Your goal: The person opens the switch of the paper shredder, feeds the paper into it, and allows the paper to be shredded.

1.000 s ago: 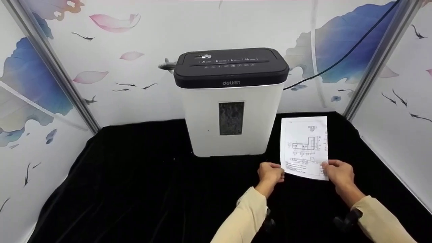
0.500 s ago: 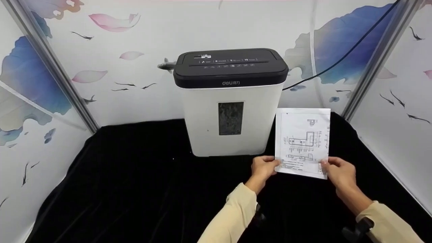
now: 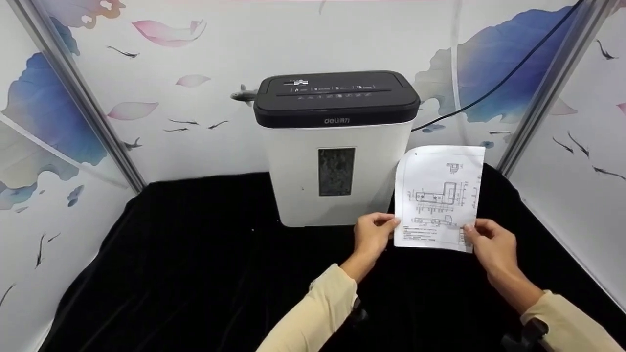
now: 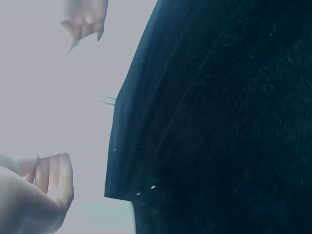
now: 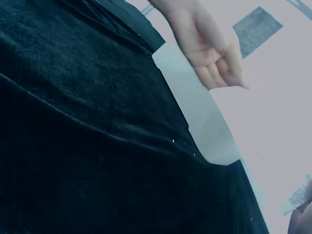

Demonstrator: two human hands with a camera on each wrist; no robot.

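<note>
A white sheet of paper (image 3: 437, 195) printed with technical line drawings is held up at the right in the head view, its upper left corner bending back. My left hand (image 3: 374, 237) pinches its lower left edge between thumb and fingers. At the lower right edge, my right hand (image 3: 494, 249) pinches it with the thumb in front. Just left of the paper stands a paper shredder (image 3: 293, 166), white with a black top that has a long narrow slot. Both hands also show in the left wrist view, where the paper is washed out.
Black cloth (image 3: 195, 274) covers the table, with a few tiny white specks on it. Behind the shredder a black cable (image 3: 503, 88) runs up to the right. Printed white panels (image 3: 313, 29) with metal posts (image 3: 543, 88) close in the back and sides.
Both hands have raised the paper toward the person's view. My left hand has shifted left and up along the paper's edge, while my right hand has moved only slightly.
</note>
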